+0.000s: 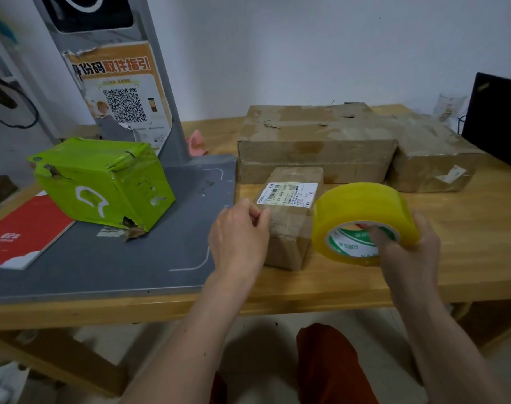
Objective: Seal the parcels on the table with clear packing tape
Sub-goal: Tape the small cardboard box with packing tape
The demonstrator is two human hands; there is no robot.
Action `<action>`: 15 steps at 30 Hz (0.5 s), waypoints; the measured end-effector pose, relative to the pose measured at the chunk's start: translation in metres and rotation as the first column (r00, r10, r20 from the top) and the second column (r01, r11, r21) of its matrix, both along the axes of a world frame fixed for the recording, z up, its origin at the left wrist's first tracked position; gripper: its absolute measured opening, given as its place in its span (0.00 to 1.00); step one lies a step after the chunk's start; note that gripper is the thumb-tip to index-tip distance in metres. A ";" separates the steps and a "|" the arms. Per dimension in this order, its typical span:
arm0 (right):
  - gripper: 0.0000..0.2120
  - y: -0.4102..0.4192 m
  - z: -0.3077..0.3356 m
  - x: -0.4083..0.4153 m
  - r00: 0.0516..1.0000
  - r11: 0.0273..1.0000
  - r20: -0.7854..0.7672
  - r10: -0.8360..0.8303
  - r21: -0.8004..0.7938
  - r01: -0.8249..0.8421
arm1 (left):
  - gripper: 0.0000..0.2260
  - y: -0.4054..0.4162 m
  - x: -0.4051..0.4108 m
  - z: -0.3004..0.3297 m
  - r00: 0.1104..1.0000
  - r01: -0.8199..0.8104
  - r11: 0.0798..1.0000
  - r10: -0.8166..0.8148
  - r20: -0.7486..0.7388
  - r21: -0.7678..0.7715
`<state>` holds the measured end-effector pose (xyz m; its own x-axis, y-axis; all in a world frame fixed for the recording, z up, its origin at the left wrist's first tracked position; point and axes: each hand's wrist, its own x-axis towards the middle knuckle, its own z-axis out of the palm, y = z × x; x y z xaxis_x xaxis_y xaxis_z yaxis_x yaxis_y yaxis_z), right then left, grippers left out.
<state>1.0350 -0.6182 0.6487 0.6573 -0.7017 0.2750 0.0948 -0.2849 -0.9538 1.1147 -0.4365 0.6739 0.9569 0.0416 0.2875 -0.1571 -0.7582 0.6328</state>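
While the right hand [408, 252] grips the tape roll [362, 220], thumb inside its green-printed core, the left hand [239, 237] pinches the tape end against the small labelled parcel [289, 228] on the tabletop [467, 243]; the poster [120, 91] reads "取件指引".

Left grip [239, 232] pinches with curled fingers; right grip [408, 246] clasps, thumb hooked.

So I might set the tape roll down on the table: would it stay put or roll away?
The tape roll is a wide, thick ring, so laid flat it should probably sit still. Stood on its rounded edge it would likely roll on the smooth table. It looks nearly full, so probably fairly heavy.
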 end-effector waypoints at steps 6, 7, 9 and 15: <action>0.06 -0.002 -0.005 0.000 1.000 1.000 -0.001 0.011 0.028 -0.011 | 0.11 -0.001 -0.005 -0.006 0.992 0.004 0.992 -0.020 0.124 0.126; 0.06 -0.002 -0.006 0.000 1.000 0.999 0.003 0.011 0.032 -0.011 | 0.11 -0.001 -0.005 -0.006 0.991 0.005 0.992 -0.022 0.131 0.130; 0.07 -0.003 -0.008 0.000 1.000 0.999 0.006 0.006 0.039 -0.006 | 0.11 0.000 -0.006 -0.006 0.990 0.010 0.995 -0.023 0.136 0.098; 0.14 -0.002 -0.009 -0.001 1.000 0.997 0.006 -0.011 0.074 0.010 | 0.10 -0.004 -0.002 -0.012 0.994 0.044 0.998 -0.047 0.100 0.033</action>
